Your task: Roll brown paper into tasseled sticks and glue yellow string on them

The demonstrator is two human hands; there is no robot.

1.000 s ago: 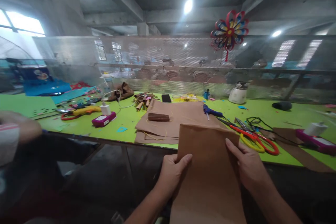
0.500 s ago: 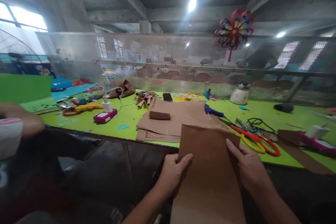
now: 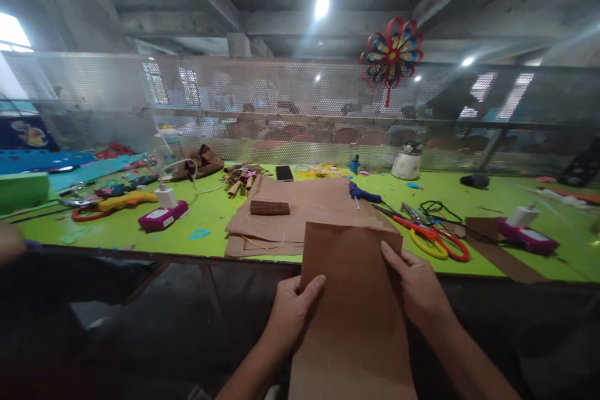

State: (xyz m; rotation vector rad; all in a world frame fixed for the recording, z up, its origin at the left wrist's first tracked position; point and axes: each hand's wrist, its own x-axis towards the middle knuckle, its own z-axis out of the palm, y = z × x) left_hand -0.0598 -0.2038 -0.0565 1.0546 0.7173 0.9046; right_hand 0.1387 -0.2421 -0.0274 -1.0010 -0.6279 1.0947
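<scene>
A long sheet of brown paper point(image 3: 351, 300) hangs in front of the table's near edge, gripped at both sides. My left hand point(image 3: 293, 309) pinches its left edge, thumb on the near face. On the right edge, close to the top corner, my right hand point(image 3: 419, 284) is closed with the thumb on the face and fingers behind. The sheet's lower end runs out of view. Behind it on the table lie more brown paper sheets point(image 3: 319, 197), with a small pleated brown paper bundle point(image 3: 269, 207) on top.
Scissors with red and yellow handles point(image 3: 435, 240) and a blue glue gun point(image 3: 364, 192) lie right of the paper. Purple power sockets point(image 3: 159, 217) stand at both sides. A white jar point(image 3: 407, 162), a phone point(image 3: 284, 173) and small rolled pieces point(image 3: 241, 180) are farther back. Another person's leg shows at left.
The view has turned to the right, so everything on the table appears shifted left. Both hands keep their hold on the brown paper. The green sheet at left has dropped lower.
</scene>
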